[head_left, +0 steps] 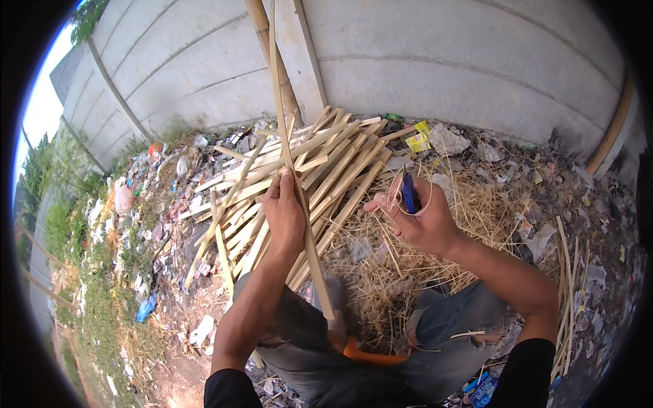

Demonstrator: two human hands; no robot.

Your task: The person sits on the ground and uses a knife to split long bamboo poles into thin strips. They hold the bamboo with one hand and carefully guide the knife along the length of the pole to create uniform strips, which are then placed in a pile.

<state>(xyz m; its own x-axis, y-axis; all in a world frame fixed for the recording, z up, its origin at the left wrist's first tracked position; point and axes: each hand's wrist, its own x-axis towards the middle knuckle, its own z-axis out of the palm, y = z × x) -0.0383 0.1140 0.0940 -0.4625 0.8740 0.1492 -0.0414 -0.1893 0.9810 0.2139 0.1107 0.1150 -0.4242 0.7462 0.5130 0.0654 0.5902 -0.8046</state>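
Note:
My left hand is closed around a long, flat bamboo strip, its thumb lying along it. The strip slants from the top of the view down to between my knees. To the right, apart from the strip, my right hand grips a blue-handled knife; its dark blade points up and is only partly visible. A thin, curled bamboo shaving loops around the fingers of that hand. Beyond my left hand lies a heap of cut bamboo strips, crossing one another.
Loose bamboo shavings cover the ground below my right hand. A concrete panel wall closes off the far side, with a bamboo pole against it. Scattered litter and a grey stone surround the heap. Thin strips lie at the right.

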